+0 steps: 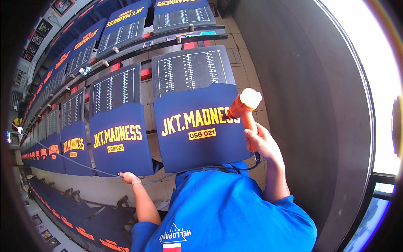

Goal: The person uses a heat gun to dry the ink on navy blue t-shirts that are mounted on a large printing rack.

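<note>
My right hand (pixel 263 143) is wrapped round the handle of an orange heat gun (pixel 243 104). Its nozzle points left, over the right end of the yellow lettering on the nearest navy shirt (pixel 197 151). That shirt is stretched over a dark board (pixel 193 69) with white ruler marks. A grey cable (pixel 90 167) hangs from the gun's handle, passes in front of my body and runs away to the far left. My left hand (pixel 128 177) is closed around this cable, near the lower edge of the second printed navy shirt (pixel 119 153).
More boards with printed navy shirts (pixel 73 145) stretch away to the left in a long row. Beyond a dark rail (pixel 168 43) with pegs stands a parallel row (pixel 121 31). Behind me is another row (pixel 71 210). A grey wall (pixel 302 105) rises on the right.
</note>
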{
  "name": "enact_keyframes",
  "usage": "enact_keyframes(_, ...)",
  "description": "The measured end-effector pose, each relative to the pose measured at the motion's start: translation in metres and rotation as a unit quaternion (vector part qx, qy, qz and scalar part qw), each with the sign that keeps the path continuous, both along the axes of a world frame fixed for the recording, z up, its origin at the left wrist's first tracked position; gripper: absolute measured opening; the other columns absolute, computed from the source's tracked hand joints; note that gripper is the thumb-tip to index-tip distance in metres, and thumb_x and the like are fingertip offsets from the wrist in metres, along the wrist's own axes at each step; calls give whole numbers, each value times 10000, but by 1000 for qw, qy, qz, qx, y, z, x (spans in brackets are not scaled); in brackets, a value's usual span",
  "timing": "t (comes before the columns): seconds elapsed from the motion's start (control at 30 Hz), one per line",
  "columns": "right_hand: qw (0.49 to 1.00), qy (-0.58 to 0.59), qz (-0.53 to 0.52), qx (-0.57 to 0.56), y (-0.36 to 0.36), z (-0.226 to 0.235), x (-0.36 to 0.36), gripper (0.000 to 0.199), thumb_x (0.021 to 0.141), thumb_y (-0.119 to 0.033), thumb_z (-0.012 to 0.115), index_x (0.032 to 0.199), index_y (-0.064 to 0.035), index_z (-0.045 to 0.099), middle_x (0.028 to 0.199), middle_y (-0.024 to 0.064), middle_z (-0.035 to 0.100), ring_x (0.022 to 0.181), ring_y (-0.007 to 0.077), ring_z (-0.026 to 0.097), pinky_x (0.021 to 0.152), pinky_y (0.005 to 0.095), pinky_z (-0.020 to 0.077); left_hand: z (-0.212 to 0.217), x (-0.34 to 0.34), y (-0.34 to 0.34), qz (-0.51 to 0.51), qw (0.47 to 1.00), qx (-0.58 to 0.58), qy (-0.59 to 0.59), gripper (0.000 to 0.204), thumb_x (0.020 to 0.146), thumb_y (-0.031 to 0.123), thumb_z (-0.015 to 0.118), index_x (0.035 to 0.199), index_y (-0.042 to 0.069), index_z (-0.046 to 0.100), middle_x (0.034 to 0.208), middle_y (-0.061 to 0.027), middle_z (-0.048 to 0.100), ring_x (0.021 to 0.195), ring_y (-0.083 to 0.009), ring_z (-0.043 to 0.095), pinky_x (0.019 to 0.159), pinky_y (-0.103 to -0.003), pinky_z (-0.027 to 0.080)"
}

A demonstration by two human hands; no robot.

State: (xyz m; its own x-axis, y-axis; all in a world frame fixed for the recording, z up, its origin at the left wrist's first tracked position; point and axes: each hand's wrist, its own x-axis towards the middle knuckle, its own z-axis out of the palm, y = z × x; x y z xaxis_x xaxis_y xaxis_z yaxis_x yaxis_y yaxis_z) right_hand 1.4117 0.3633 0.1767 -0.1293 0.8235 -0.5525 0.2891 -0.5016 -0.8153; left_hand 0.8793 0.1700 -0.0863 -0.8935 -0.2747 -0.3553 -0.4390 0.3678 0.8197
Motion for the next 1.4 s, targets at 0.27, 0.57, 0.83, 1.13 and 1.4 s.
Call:
enact_keyframes(0.27,1000,-4,-1,13,8,0,-14,370,979,-332,624,1144,-7,559,836,52,603,621,127,612,569,272,506,9,-13,-49,-223,954,75,-187,802,1011,661,340,1349,-43,524,1313,-219,602,1162,-339,605,1023,-442,457)
enact_keyframes(0.57,999,-8,-39,14,20,2,-28,340,984,-336,624,1092,-18,574,833,43,595,605,115,597,557,258,481,108,56,-14,-670,679,16,-300,530,1084,447,383,1152,3,664,1125,-133,701,1089,-205,639,950,-348,479)
enact_keyframes(0.83,998,-41,-40,26,27,9,-48,379,980,-321,608,1168,5,566,836,56,601,611,126,592,599,279,518,93,89,44,-708,664,61,-234,495,1074,442,396,1099,22,657,1046,-102,722,1028,-194,674,927,-344,493)
enact_keyframes(1.13,997,1,-75,-2,20,8,-57,345,974,-329,619,1122,-19,584,839,37,586,621,110,584,597,270,500,78,73,24,-747,642,13,-173,474,1067,368,417,1037,-12,699,958,-118,714,917,-225,689,839,-348,536)
enact_keyframes(1.4,994,5,-106,20,12,1,-77,308,972,-305,625,1113,-32,598,830,32,594,609,97,580,567,250,487,84,80,15,-845,532,21,52,304,982,283,580,1085,50,744,971,-138,637,913,-323,610,814,-403,490)
